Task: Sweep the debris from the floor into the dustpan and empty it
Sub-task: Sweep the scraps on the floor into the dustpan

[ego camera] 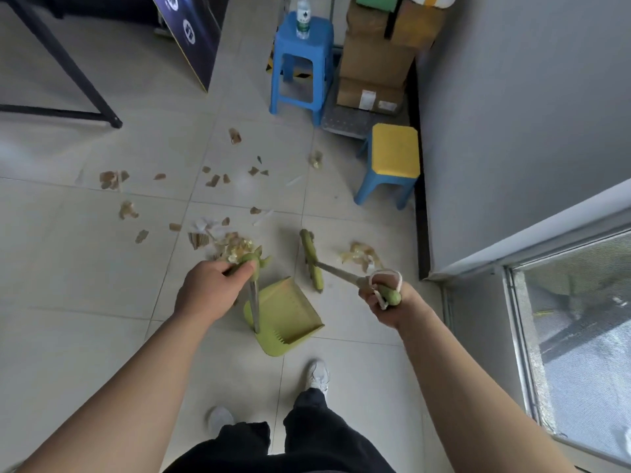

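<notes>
My left hand [208, 290] grips the green top of the upright metal handle of a green dustpan [285, 315], which rests on the tiled floor in front of my feet. My right hand [386, 298] holds the green grip of a broom, a white loop hanging from it; the broom's green head [311, 259] touches the floor just beyond the pan. Brown and white paper scraps [211, 180] are scattered over the tiles ahead. One pile [235, 245] lies by my left hand and another [362, 256] right of the broom head. The pan looks empty.
A tall blue stool [302, 63] carrying a water bottle and a low yellow-topped stool [392, 162] stand ahead on the right, next to stacked cardboard boxes [375, 63]. A grey wall and window [580, 336] run along the right. Black table legs [68, 73] and a dark board stand at the far left.
</notes>
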